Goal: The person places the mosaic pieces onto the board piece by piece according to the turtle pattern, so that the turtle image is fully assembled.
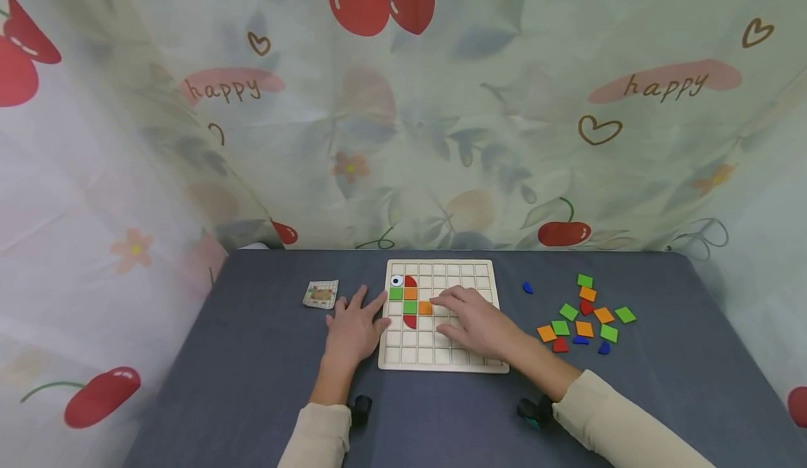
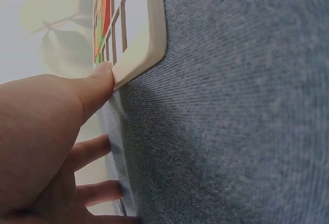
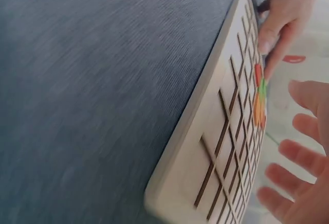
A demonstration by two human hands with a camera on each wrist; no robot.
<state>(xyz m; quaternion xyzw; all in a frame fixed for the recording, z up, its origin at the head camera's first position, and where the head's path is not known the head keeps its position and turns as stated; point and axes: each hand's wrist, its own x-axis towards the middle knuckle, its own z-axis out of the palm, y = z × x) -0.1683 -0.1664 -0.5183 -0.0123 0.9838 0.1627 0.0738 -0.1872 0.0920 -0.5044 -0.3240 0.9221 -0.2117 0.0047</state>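
A pale wooden grid board (image 1: 454, 357) lies on the table. On its left part are a round eye piece (image 1: 396, 281), red curved pieces (image 1: 410, 321), green squares (image 1: 410, 307) and orange squares (image 1: 425, 308). My left hand (image 1: 352, 331) lies at the board's left edge, fingers spread, and its thumb (image 2: 100, 82) touches the rim in the left wrist view. Over the middle of the board is my right hand (image 1: 480, 324), its index fingertip close to the rightmost orange square. The right wrist view shows its fingers (image 3: 300, 157) apart, holding nothing.
Loose green, orange, red and blue pieces (image 1: 583, 328) are scattered right of the board. One blue piece (image 1: 527, 287) lies apart, nearer the board. A small picture card (image 1: 321, 294) is at the left on the dark grey tablecloth (image 1: 252, 370). Patterned curtain (image 1: 403, 195) stands behind.
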